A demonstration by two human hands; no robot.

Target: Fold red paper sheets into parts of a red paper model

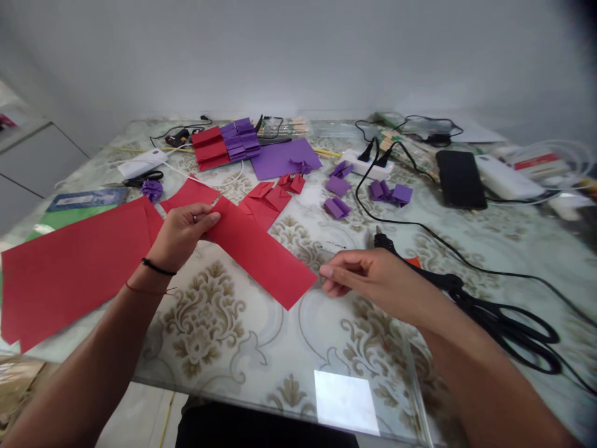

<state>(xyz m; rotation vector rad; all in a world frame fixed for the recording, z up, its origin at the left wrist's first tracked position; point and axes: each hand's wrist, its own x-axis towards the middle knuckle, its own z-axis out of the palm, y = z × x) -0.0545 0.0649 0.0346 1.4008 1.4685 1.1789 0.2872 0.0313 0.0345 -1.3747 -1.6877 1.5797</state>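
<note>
On my feed the left hand has its fingers clamped on the upper end of the red strip, slanting over the bench. I judge this as positioning; next calls for steadying the free corner. The right hand curls there, grip uncertain. Open room lies nearward; scissors crowd the right forearm.

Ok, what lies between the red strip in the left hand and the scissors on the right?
The right hand and forearm, as the head view shows.
</note>
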